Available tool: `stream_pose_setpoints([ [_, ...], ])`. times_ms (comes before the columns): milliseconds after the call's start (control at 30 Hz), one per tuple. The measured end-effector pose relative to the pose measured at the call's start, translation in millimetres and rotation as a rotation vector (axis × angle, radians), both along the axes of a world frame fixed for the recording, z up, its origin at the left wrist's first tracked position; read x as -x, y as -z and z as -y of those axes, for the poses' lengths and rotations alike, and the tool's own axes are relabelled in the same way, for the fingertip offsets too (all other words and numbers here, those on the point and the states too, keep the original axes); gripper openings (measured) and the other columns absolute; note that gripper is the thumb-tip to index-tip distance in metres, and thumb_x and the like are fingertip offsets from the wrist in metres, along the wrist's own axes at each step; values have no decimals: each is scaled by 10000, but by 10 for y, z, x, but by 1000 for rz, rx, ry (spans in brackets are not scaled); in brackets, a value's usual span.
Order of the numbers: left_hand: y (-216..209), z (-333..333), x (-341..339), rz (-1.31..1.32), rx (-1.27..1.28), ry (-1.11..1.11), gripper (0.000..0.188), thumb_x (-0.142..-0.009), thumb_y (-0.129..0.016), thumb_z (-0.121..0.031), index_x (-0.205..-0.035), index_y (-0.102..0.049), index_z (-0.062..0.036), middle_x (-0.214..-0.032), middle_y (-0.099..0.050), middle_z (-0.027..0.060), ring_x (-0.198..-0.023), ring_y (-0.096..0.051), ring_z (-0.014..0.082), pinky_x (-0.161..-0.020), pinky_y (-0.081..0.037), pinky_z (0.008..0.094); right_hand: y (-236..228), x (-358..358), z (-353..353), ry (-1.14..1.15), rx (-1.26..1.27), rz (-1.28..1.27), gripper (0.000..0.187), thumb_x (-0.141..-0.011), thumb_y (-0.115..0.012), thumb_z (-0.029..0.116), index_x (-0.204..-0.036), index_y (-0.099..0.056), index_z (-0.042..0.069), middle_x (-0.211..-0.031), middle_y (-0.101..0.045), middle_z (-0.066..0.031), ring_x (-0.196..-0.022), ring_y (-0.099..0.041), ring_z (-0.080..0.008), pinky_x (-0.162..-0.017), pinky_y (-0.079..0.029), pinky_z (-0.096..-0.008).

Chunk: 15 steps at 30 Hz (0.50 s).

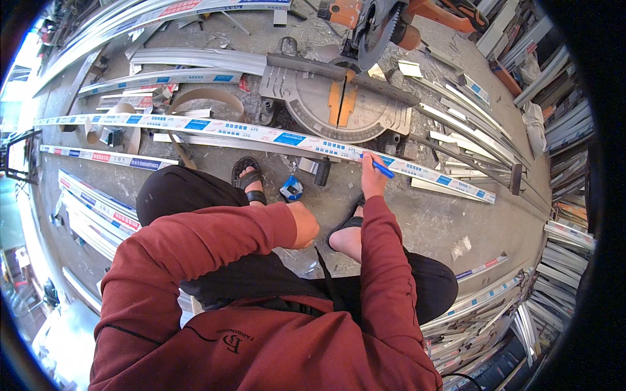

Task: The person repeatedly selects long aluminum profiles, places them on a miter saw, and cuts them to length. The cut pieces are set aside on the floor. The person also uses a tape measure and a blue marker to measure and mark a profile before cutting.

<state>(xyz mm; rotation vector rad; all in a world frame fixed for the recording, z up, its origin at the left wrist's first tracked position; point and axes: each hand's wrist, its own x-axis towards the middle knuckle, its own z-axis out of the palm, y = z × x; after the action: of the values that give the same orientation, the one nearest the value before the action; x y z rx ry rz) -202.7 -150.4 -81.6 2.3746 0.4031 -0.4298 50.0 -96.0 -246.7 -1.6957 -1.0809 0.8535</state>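
My right hand (372, 177) grips a blue marker pen (383, 170), its tip at the long white wrapped strip (248, 130) with blue printed film. The strip runs from the far left to the right, across the front of the mitre saw base (306, 107). My left hand (304, 225) is curled into a fist above the floor between my legs; whatever its fingers may hold is hidden. Just beyond it, by my left sandal (248, 177), is a blue and white tape measure (291, 188).
The saw's blade (381, 36) and orange motor (411, 36) stand raised beyond the base. Metal offcuts (456, 150) litter the floor on the right. More strips lie at left (98, 202), and stacked profiles (567, 260) line the right side.
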Motion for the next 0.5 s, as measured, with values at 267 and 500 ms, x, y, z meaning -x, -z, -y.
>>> stream_pose_setpoints([
  [267, -12, 2, -25, -32, 12, -10, 303, -838, -596, -295, -759, -703, -23, -772, -688, 177, -777, -683, 364, -746, -529, 468, 76, -20, 1, 12, -18, 38, 220, -916, -617, 178, -987, -713, -8, -906, -722, -111, -839, -678, -197, -786, -521, -312],
  [500, 27, 0, -46, -103, 24, 27, 227, -809, -626, -251, -843, -701, -40, -837, -698, 155, -846, -684, 343, -762, -528, 465, 1, 4, -9, -15, 0, 114, 233, -919, -615, 194, -990, -715, -3, -893, -721, -120, -836, -681, -204, -778, -523, -318],
])
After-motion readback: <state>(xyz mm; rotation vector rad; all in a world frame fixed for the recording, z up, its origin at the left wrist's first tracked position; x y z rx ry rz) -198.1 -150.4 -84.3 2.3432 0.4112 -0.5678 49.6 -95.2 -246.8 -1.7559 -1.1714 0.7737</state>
